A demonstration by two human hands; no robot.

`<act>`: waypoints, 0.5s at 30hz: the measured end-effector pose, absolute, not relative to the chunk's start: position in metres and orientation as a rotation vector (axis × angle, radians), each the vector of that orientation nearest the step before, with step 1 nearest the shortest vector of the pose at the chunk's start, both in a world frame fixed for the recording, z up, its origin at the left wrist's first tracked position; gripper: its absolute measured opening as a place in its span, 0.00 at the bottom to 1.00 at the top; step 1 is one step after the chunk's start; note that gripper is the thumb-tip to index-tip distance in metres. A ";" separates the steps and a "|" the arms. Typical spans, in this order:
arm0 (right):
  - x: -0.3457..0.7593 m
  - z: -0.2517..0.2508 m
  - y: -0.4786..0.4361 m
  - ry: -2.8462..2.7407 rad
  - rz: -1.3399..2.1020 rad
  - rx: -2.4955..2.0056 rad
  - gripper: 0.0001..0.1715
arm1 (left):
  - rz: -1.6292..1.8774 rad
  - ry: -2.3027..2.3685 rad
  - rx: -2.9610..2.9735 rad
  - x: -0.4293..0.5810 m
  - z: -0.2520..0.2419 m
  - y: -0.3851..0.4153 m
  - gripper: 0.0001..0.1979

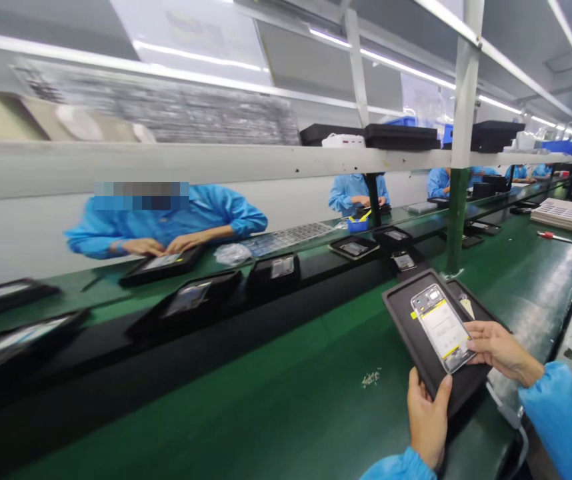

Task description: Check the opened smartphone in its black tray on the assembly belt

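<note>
At the lower right, a black tray (406,308) is tilted up above the green bench. My left hand (429,420) grips its lower edge, thumb on top. On the tray lies an open phone body (443,330) with a white battery area and yellow strips; a yellow tab sticks out at its left side. My right hand (501,350) has its fingers closed on the phone's lower right edge. Behind this tray, another black tray (496,319) rests on the bench, partly hidden, with a phone part inside.
Black trays with phones line the dark belt (116,367) to the left and ahead. Small pale bits (371,378) lie on the green bench (291,413). Across it, people in blue work. A green and white post (459,220) stands beyond the tray; a red-and-white pen (556,237) lies right.
</note>
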State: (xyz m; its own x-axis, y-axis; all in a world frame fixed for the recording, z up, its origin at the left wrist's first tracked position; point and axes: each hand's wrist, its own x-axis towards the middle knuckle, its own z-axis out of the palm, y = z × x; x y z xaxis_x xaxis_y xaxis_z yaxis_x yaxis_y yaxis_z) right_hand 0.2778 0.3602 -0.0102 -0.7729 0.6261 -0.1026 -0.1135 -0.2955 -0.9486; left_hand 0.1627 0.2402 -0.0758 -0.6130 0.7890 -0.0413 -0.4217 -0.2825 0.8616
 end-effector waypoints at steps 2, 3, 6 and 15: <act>0.272 -0.006 0.354 -1.536 2.056 -0.647 0.31 | 1.953 1.154 0.474 0.160 -0.075 0.236 0.32; 0.270 -0.003 0.352 -1.596 1.994 -0.647 0.30 | 1.944 1.155 0.453 0.158 -0.074 0.234 0.32; 0.265 0.006 0.344 -1.942 1.381 -0.734 0.23 | 1.932 1.160 0.418 0.154 -0.070 0.229 0.33; 0.240 -0.002 0.290 -2.355 0.010 -0.708 0.22 | 1.921 1.038 0.446 0.146 -0.043 0.224 0.34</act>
